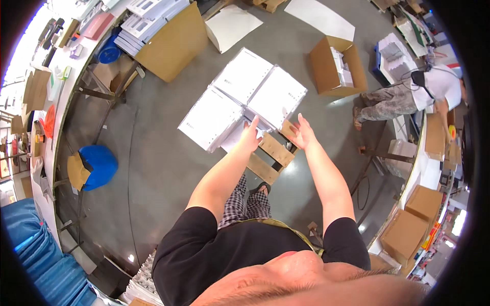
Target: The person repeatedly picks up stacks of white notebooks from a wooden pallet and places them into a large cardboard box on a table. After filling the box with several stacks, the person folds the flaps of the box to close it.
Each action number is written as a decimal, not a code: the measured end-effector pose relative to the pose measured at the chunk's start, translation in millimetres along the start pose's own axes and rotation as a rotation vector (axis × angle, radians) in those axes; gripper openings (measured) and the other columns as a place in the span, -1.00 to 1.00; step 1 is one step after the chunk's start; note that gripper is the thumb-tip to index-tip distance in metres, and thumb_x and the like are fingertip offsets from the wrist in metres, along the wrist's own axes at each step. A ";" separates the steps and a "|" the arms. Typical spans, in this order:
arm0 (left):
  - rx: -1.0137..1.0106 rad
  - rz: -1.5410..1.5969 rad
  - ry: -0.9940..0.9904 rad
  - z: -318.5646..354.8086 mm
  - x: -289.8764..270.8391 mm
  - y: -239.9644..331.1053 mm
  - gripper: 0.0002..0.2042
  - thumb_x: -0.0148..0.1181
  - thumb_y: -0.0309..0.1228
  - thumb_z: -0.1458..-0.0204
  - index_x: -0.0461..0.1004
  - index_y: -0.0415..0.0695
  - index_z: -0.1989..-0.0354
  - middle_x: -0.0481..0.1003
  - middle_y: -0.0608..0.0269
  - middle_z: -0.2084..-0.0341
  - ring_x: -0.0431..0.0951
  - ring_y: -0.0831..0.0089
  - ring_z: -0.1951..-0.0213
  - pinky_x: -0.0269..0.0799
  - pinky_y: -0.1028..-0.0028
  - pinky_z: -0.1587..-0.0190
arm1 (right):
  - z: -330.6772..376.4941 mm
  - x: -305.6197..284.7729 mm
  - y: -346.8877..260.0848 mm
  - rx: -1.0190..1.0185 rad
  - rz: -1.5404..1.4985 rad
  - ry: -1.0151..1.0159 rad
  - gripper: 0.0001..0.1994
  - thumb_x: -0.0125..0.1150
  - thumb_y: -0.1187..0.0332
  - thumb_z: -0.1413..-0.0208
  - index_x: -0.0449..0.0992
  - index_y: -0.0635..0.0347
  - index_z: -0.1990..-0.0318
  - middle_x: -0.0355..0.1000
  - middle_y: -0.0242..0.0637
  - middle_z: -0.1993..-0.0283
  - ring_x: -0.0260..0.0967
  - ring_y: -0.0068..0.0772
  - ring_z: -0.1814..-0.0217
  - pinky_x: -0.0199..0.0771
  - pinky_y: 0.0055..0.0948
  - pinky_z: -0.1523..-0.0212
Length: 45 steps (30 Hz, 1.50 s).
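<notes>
Left hand (pixel 250 136) and right hand (pixel 303 133) both open, empty, above wooden pallet (pixel 273 153) (white booklet stacks (pixel 242 99) on it).

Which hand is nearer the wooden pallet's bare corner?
Right. The right hand is open directly over the bare slats of the wooden pallet; the left hand is off to their left, over the white stacks.

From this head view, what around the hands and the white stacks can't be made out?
- Wooden pallet: mostly covered by the white flat stacks; its full outline is hidden.
- Left hand: fingertips overlap a stack's edge; contact or grip unclear.
- Right hand: open, palm hidden; touching the pallet or hovering, unclear.
- Open cardboard box: contents too small to identify.
- Stack count: height unreadable from above.
</notes>
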<state>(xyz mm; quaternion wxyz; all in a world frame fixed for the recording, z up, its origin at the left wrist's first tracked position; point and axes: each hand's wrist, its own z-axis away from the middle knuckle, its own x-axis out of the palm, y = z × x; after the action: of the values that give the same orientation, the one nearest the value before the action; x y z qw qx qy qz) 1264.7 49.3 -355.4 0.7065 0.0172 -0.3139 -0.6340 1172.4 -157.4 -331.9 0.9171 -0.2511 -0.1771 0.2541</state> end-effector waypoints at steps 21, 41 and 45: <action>0.047 0.172 0.101 -20.6 53.1 -21.8 -0.14 0.25 -0.21 -0.11 -0.34 0.27 -0.38 0.01 0.38 -0.35 0.09 0.33 -0.30 0.13 0.03 -0.18 | -63.3 5.4 0.7 0.090 -0.131 -0.259 -0.34 0.05 -0.05 -0.20 0.24 0.23 -0.32 0.36 -0.11 -0.26 0.33 -0.09 -0.27 0.28 -0.12 -0.32; -0.019 -0.508 -0.437 -104.9 -100.0 -50.7 -0.20 -0.16 0.22 -0.23 0.04 -0.24 -0.39 0.23 0.06 -0.28 0.24 0.24 -0.29 0.14 0.30 -0.31 | 9.3 -37.1 74.2 -0.012 -0.059 -0.201 -0.23 0.24 -0.01 -0.07 0.16 0.24 -0.35 0.34 -0.10 -0.25 0.32 -0.15 -0.28 0.36 -0.17 -0.26; -0.144 -0.632 -0.556 2.4 -59.0 -2.5 -0.19 -0.07 0.16 -0.23 -0.16 -0.12 -0.46 0.13 0.09 -0.33 0.19 0.20 -0.31 0.16 0.23 -0.29 | 88.0 -69.0 114.9 0.090 -0.168 -0.273 -0.12 0.29 -0.05 -0.03 0.05 0.21 -0.40 0.24 -0.07 -0.32 0.24 -0.17 -0.35 0.33 -0.21 -0.28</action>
<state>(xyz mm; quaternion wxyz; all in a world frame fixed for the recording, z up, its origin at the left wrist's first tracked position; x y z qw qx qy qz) 1261.4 103.2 -379.4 0.3652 -0.1084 -0.4267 -0.8203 1033.5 -77.5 -337.4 0.9128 -0.1571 -0.3090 0.2159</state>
